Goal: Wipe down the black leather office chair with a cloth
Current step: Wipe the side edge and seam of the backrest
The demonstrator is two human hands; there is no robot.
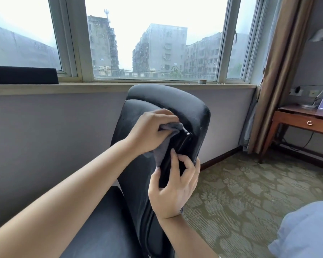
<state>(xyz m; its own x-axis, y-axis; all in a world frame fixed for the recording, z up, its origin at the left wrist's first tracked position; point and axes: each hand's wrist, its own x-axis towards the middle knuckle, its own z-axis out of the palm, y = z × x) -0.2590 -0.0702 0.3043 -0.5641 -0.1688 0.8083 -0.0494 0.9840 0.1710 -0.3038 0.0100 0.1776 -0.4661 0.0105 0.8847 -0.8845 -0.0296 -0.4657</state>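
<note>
Grey daylight from a wide window (157, 40) falls on a lilac wall and patterned green carpet (250, 192). Below the sill stands the black leather office chair (175, 112), its backrest edge-on to the camera. On the backrest's upper part, the left hand (151, 131) curls round a bunched grey cloth (164, 146) and presses it to the leather. Lower down, the right hand (173, 187) grips the backrest's edge. A wooden bench (302, 120) stands at right beside a brown curtain (280, 71).

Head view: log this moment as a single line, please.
step: wiping backrest | left hand: holds grey cloth against black leather office chair | right hand: grips backrest edge | seat: not yet wiped
</note>
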